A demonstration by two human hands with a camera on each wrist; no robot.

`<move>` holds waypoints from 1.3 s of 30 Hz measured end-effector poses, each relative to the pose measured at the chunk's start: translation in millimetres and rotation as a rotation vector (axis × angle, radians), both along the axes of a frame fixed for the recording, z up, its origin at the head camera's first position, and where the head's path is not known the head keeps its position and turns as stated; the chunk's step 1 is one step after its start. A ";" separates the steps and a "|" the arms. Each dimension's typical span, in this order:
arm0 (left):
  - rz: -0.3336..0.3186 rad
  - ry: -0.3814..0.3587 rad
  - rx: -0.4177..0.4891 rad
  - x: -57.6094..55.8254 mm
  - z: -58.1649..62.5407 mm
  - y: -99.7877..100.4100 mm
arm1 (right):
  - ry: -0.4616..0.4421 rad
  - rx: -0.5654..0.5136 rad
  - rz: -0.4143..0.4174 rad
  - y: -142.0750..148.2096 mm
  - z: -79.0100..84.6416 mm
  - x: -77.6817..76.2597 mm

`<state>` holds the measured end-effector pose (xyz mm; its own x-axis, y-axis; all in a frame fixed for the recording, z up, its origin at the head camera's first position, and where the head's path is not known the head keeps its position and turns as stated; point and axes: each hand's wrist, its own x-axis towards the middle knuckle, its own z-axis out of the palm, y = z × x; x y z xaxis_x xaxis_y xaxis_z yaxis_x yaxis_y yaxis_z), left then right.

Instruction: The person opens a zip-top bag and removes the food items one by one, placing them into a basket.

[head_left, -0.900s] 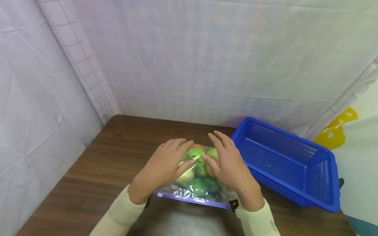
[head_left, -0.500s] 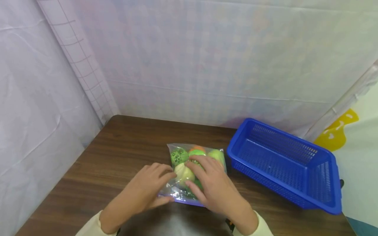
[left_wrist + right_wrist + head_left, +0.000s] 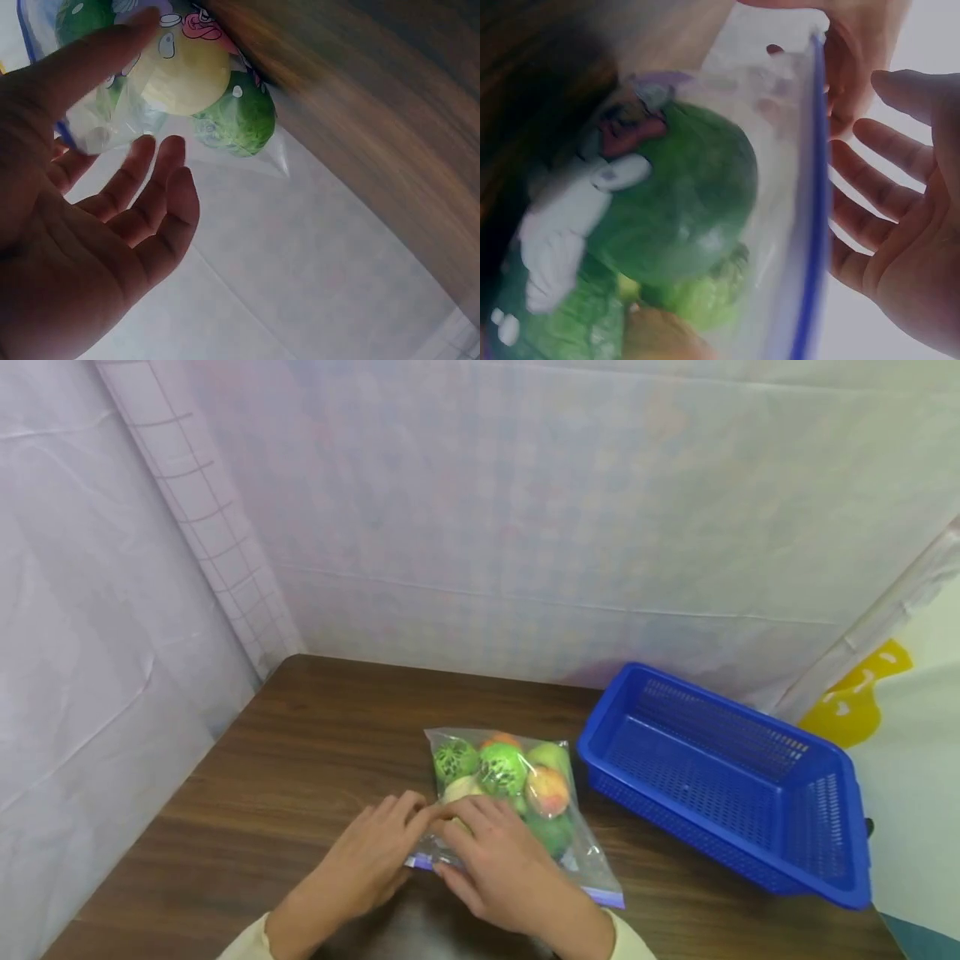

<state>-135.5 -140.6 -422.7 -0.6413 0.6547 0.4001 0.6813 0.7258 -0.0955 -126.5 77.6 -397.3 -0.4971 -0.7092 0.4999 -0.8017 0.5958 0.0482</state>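
Observation:
A clear zip bag with a purple zip edge lies on the table, that edge toward me. Inside are a cream-coloured round piece, a dark green one, patterned green balls and a peach-coloured fruit. My left hand holds the bag's near left corner, thumb across the plastic and fingers curled behind. My right hand is over the near edge beside it, fingers spread and lightly bent, fingertips right at the zip edge in the right wrist view. In the head view the two hands' fingertips overlap.
A blue perforated basket stands to the right of the bag on the dark wooden table. White cloth hangs behind and to the left. A yellow shape shows on the right-hand cloth.
Both hands have come off the top of the bag toward its near edge. My right hand has moved left toward my left hand, uncovering the peach-coloured fruit and the zip's right end.

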 end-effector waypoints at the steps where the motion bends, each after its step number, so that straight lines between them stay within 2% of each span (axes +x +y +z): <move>1: 0.005 -0.003 0.000 0.4 -1.2 0.0 | 0.004 0.011 -0.001 -1.2 -2.3 0.2; 12: 0.015 -0.050 0.089 2.2 -7.8 1.0 | 0.088 0.067 -0.039 -10.9 -27.4 -2.4; 18: 0.015 -0.072 0.124 2.8 -7.3 -0.8 | 0.125 0.063 -0.048 -12.1 -32.1 -3.6; 23: 0.020 -0.090 0.108 4.5 -5.5 -2.0 | 0.129 0.052 -0.046 -11.8 -33.4 -4.1; 28: -0.015 -0.102 0.123 4.1 -0.5 -4.3 | 0.122 0.012 -0.036 -11.7 -32.4 -4.2; 32: -0.061 -0.080 0.159 0.0 6.2 -8.5 | 0.169 -0.044 -0.012 -11.6 -29.9 -6.1; 39: -0.128 -0.053 0.192 -6.9 25.3 -11.3 | 0.206 -0.108 -0.007 -8.2 -20.4 -9.4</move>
